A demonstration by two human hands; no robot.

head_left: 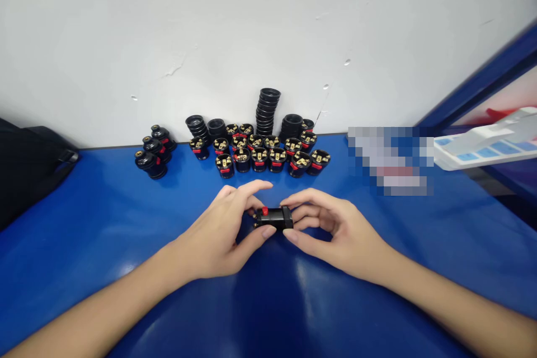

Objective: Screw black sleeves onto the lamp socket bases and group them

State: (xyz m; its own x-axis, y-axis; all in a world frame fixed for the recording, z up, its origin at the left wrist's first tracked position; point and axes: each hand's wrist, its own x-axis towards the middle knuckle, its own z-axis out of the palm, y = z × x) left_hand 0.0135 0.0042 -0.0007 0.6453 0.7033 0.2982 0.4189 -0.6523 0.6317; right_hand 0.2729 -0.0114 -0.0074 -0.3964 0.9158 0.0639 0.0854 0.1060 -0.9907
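Note:
A black lamp socket [272,217] with a red switch lies sideways between my two hands, above the blue table. My left hand [222,224] pinches its left part, near the switch and the brass terminals, with the index finger raised clear. At the other end, the fingertips and thumb of my right hand [335,229] close around the wider black rim [287,216]. Whether that rim is a separate ring, I cannot tell. Beyond my hands stand several black lamp sockets [259,160] with red switches and brass terminals facing up.
A tall stack of black threaded rings [267,112] leans by the wall [251,22], with shorter ring stacks [196,127] beside it. Three domed lamp holders [151,164] stand at left. A black bag [33,168] is far left; a white tray [482,151] and a pixelated patch are at right.

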